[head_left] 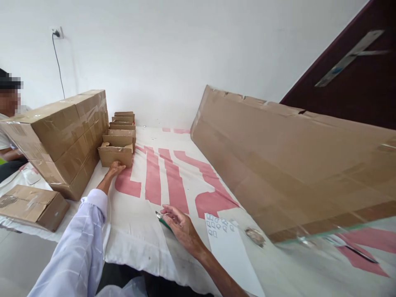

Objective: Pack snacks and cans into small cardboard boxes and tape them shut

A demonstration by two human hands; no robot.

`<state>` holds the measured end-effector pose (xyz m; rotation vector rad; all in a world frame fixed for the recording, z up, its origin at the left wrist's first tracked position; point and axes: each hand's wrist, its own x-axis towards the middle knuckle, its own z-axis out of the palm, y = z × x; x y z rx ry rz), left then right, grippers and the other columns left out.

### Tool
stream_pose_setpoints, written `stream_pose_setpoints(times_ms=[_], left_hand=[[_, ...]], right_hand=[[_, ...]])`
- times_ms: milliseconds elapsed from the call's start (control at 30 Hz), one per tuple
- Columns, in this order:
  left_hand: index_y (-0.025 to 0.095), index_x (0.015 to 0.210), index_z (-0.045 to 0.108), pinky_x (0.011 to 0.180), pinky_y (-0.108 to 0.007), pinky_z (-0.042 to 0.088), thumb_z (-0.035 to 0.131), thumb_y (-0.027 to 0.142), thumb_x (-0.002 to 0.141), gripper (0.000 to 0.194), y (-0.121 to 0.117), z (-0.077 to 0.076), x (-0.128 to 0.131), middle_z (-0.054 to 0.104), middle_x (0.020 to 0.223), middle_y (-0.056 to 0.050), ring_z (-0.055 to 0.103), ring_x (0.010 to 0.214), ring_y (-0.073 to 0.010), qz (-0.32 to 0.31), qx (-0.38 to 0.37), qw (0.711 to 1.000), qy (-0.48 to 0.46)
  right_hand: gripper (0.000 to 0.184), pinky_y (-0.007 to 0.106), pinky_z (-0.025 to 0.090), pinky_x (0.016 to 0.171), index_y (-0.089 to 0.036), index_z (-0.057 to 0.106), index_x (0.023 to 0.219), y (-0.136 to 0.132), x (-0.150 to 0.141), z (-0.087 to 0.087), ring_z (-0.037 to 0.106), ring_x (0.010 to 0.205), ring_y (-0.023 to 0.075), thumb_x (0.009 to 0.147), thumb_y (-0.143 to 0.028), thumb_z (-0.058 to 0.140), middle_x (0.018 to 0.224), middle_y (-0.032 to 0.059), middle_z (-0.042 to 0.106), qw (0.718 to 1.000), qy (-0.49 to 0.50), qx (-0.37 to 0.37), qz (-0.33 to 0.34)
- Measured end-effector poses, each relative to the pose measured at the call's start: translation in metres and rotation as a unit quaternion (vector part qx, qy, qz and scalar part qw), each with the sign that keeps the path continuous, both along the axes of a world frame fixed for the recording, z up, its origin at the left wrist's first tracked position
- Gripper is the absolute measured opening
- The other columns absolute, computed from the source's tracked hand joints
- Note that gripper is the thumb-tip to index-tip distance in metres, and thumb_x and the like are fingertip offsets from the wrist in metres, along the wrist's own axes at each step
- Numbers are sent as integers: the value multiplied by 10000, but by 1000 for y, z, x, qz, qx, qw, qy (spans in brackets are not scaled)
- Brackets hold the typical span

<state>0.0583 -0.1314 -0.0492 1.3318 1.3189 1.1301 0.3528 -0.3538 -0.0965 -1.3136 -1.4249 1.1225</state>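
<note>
Along the near end of the box row (120, 133), the left hand (116, 168) touches the front box (115, 157) low on its face, fingers curled; whether it grips cannot be told. Nearer than the row and right of it, the right hand (181, 227) is closed around a green tool (166, 224) with a metal tip. Stacked cartons (57, 132) stand just left of the row. Right of the row lie a marked paper (229, 255) and, behind it, a big cardboard (287, 165).
</note>
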Motion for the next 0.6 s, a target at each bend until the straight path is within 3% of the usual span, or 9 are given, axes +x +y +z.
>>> stream_pose_setpoints(times_ms=[67,133,200,333,367,433,500,600], left_hand=[[158,1189,733,998,-469,621,759,395,1003,302,-29,3,7,738,1243,-91,720,1124,-273,2,42,998,55],[165,1069,786,1079,-473,575,903,323,844,298,-70,5,3,772,1188,-93,710,1178,-336,16,83,991,107],[214,1107,806,1156,-467,522,950,261,747,390,-117,10,-15,757,1298,-115,670,1280,-355,40,121,980,150],[234,1179,764,1317,-553,324,812,339,861,338,-214,42,-97,649,1453,-123,527,1443,-349,154,174,943,237],[231,1156,757,1302,-562,344,767,361,883,302,-233,52,-124,651,1424,-122,548,1410,-346,217,184,908,307],[210,1135,744,1300,-565,342,745,379,873,311,-260,72,-181,629,1427,-141,526,1429,-364,334,124,836,417],[204,1180,722,1305,-591,317,778,421,825,419,-274,86,-229,586,1492,-158,458,1498,-407,426,0,792,437],[117,1253,685,1215,-659,401,793,435,778,582,-281,93,-271,619,1426,-246,520,1428,-480,445,-73,794,407]], right_hand=[[491,507,641,952,-281,746,1127,-9,0,-4,777,1000,333,792,-639,745,1100,140,805,1000,11,-4,-11],[505,517,640,973,-282,744,1125,-19,2,-8,783,995,339,782,-652,756,1102,144,811,999,21,-8,-31],[529,508,653,946,-277,750,1137,-29,7,-11,789,951,328,790,-678,752,1115,144,815,999,24,-13,-42],[585,448,673,844,-222,765,1183,-45,16,-11,785,855,276,824,-684,761,1111,128,821,999,13,-23,-43],[591,432,672,828,-212,767,1186,-48,17,-11,781,839,262,827,-681,764,1101,124,822,999,15,-24,-42],[588,409,670,807,-204,772,1180,-54,18,-9,772,814,244,828,-675,768,1076,119,823,999,22,-22,-44],[575,405,669,797,-204,771,1179,-57,19,-9,767,801,238,835,-664,762,1065,119,821,998,28,-14,-46],[559,414,664,814,-202,753,1196,-56,22,-13,765,822,245,860,-648,734,1074,119,814,999,11,7,-48]])
